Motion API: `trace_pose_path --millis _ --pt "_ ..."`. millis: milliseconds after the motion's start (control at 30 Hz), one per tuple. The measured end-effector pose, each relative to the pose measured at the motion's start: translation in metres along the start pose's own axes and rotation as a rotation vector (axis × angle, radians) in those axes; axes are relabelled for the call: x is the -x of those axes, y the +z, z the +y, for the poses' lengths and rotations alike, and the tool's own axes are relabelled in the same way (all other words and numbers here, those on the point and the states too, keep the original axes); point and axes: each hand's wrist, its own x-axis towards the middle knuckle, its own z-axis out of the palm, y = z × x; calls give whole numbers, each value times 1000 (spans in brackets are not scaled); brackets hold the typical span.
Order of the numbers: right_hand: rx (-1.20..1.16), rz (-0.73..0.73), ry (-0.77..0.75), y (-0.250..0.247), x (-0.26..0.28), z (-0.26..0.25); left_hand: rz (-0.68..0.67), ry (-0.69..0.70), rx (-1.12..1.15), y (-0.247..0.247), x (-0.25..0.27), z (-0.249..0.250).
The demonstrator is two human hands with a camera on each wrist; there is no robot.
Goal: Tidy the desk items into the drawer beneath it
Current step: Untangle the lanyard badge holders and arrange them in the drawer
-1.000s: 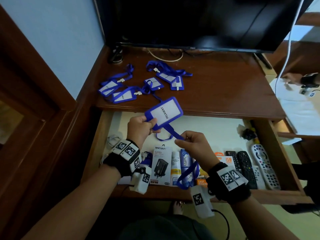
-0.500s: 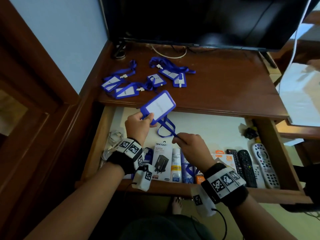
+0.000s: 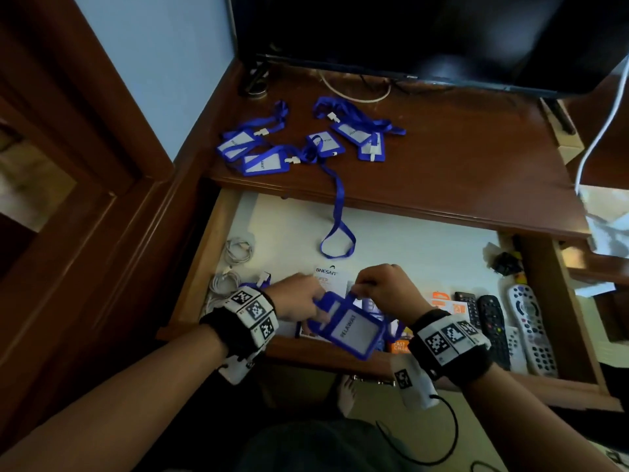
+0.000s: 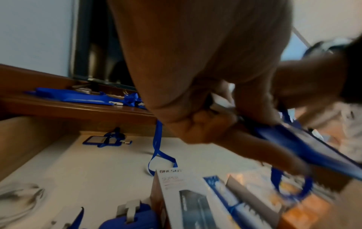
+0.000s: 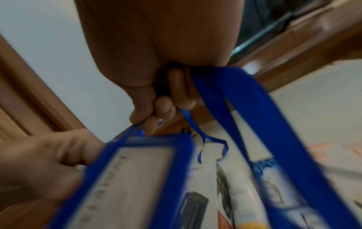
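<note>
I hold a blue badge holder (image 3: 347, 330) with a white card low over the front of the open drawer (image 3: 374, 233). My left hand (image 3: 315, 303) grips its upper left edge, and the left wrist view shows the blue badge holder (image 4: 305, 148) pinched between thumb and fingers. My right hand (image 3: 360, 289) pinches the top of the holder with its blue lanyard (image 5: 254, 116) looped through the fingers. Several more blue badge holders (image 3: 265, 161) lie tangled on the wooden desk (image 3: 459, 158). One hanging lanyard (image 3: 337, 233) drops from the desk edge into the drawer.
The drawer holds a white charger box (image 3: 326, 272), white cables (image 3: 235, 253) at the left, orange packets (image 3: 446, 301), a small black object (image 3: 507, 264) and several remotes (image 3: 531, 328) at the right. A dark screen (image 3: 425, 35) stands at the desk's back. Another badge holder (image 4: 105, 139) lies deep in the drawer.
Both hands have come down and toward me with the badge holder, from desk-edge height to just above the boxes at the drawer front. The lanyard is now gathered in my right hand.
</note>
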Motion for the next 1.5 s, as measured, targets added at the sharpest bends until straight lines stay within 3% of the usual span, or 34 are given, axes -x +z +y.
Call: trace_pose_path --millis 100,200,333,500,633,800,867,967,1067,1233,1333,1500 --pt "-167 -97 13 6 3 9 -165 49 189 -5 10 -5" --pt "-264 -192 59 7 8 10 -208 113 351 -8 20 -11" --pt "-591 -238 81 2 12 2 -82 168 650 -7 26 -13" --pt "-1051 -54 271 8 11 -1 131 253 837 -5 25 -4" --pt "-1325 -97 330 26 15 -3 288 250 893 -4 26 2" --pt "-1540 -217 287 32 11 -7 353 272 931 -3 29 4" --pt "-1561 -215 264 33 9 -4 397 289 952 -5 28 6" --pt "-1606 -330 153 33 1 -7 432 275 1056 -9 26 11" --pt "-1611 -379 154 32 -6 -4 463 268 1135 -12 22 15" --pt "-1357 -252 231 25 -13 -8 589 203 1200 -21 7 20" --pt "-1178 -130 143 20 -18 -13 637 152 1191 -29 -2 22" --pt "-1009 -95 -4 13 -33 -19 700 87 1151 -41 -11 25"
